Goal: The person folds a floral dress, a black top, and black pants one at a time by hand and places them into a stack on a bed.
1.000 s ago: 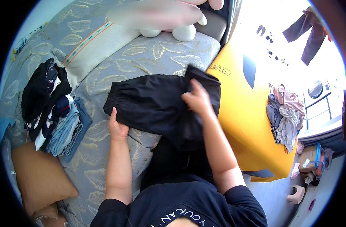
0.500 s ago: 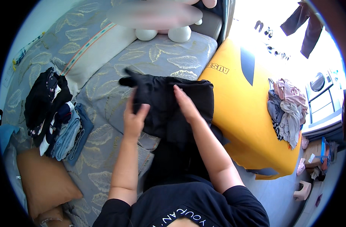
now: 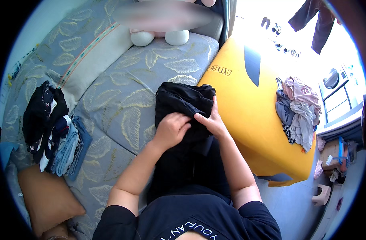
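Note:
A folded black garment (image 3: 178, 96) rests over my lap at the edge of the sofa; its kind does not show. My left hand (image 3: 173, 130) lies on its near part, fingers bent and pressed into the cloth. At the garment's right edge, my right hand (image 3: 212, 120) grips it with the thumb on top and the fingers along the side, partly hidden. Off to the left on the sofa sits a pile of dark clothes (image 3: 43, 114), with folded blue jeans (image 3: 67, 150) leaning beside it.
A yellow-covered table (image 3: 235, 108) stands close on my right, bearing a heap of pink and grey clothes (image 3: 301, 114). A brown cushion (image 3: 51, 200) lies at the lower left. A plush toy (image 3: 177, 38) sits at the sofa's far end. A small stool (image 3: 321, 195) stands on the floor.
The black garment has become narrower, its loose left part folded inward. My left hand has moved right onto the cloth, and my right hand has shifted to its right edge.

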{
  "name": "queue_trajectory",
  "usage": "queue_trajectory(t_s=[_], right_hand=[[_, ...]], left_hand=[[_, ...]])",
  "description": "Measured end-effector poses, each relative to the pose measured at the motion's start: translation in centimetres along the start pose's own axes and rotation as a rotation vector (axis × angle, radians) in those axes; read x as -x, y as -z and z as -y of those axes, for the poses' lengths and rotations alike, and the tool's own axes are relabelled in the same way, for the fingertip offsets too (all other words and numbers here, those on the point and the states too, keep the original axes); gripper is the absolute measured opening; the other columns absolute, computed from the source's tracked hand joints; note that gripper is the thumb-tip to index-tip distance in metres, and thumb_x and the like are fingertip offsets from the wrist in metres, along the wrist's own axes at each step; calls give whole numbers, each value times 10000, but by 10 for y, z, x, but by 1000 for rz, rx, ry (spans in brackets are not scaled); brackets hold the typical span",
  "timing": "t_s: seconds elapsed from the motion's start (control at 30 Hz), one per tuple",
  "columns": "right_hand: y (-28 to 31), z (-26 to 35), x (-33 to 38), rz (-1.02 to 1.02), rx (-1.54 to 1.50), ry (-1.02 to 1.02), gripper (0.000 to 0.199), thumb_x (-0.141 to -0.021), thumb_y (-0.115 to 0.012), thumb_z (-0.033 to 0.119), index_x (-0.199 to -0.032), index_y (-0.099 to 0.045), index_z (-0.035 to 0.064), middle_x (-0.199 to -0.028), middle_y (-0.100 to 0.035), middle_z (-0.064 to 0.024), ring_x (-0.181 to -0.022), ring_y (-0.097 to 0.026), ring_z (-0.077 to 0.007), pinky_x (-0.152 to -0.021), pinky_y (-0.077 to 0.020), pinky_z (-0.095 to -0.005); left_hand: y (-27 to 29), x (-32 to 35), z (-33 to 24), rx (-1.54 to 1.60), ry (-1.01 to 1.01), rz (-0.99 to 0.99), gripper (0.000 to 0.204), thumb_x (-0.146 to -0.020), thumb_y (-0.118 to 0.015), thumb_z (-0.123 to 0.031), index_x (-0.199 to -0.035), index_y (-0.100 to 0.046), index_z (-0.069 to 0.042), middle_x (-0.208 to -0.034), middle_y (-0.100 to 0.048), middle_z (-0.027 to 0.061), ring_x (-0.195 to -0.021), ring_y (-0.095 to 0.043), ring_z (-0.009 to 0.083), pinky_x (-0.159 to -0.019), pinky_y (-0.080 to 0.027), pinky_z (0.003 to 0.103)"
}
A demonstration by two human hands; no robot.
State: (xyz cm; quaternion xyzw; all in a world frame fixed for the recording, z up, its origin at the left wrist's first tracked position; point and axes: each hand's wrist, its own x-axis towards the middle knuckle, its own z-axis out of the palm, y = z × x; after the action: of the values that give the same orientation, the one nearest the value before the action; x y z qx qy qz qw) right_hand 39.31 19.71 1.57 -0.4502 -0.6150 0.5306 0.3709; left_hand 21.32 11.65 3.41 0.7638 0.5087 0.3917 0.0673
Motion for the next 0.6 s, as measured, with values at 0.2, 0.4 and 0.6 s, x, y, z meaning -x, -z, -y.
queue_trajectory(t_s=[0.2, 0.4, 0.6], right_hand=[[1, -32, 9, -176, -5, 88, 1170, -686, -838, 263, -1478, -42, -65, -1433, -344, -305, -1334, -388, -339, -1089, -326, -358], [10, -31, 14, -261, 507, -71, 915, -752, -786, 300, -1431, -264, -21, -1005, -603, -214, -916, -608, -353, -848, -488, -406], [17, -56, 54, -364, 644, 31, 805, -746, -782, 409, -1310, -410, -29, -972, -611, -180, -918, -611, -311, -861, -488, -387]], left_hand=[[-3, -29, 29, -254, -29, -113, 359, -845, -648, -214, -1176, -596, -86, -1213, -562, 137, -1140, -506, 351, -944, -414, 513], [-63, -35, 73, -736, 141, 321, 650, -885, -507, -558, -1431, -394, -225, -1558, -223, 64, -1441, -140, 326, -1092, -162, 648], [-17, -10, 56, -120, 25, -218, 451, -796, -715, -192, -1208, -571, -74, -1362, -467, 181, -1261, -426, 381, -1040, -345, 492]])
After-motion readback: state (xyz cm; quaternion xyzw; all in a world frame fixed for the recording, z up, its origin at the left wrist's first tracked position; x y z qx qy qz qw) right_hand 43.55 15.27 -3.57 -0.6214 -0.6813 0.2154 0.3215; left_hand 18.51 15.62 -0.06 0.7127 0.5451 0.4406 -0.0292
